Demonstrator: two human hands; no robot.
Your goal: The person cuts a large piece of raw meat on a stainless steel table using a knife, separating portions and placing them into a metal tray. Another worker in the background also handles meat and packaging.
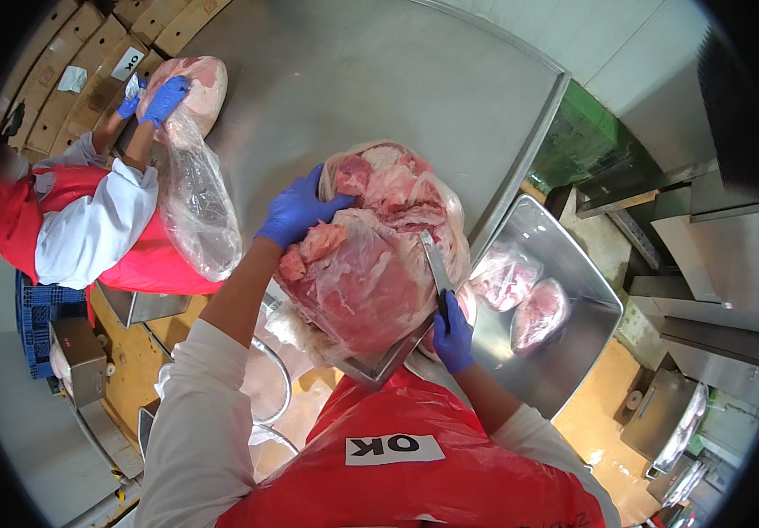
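A large piece of raw meat [353, 282] in clear plastic lies at the near edge of a steel table [318, 70]. My blue-gloved left hand [300, 207] grips the meat at its upper left. My blue-gloved right hand [452, 334] is closed on a knife [433, 255], whose blade tip is against the meat’s right part.
At the upper left, a co-worker [89, 220] in red handles bagged meat [199, 92] beside stacked cardboard boxes [76, 66]. A steel bin [586, 334] at the right holds bagged pieces [538, 317]. A blue plastic pallet [36, 326] is at the left.
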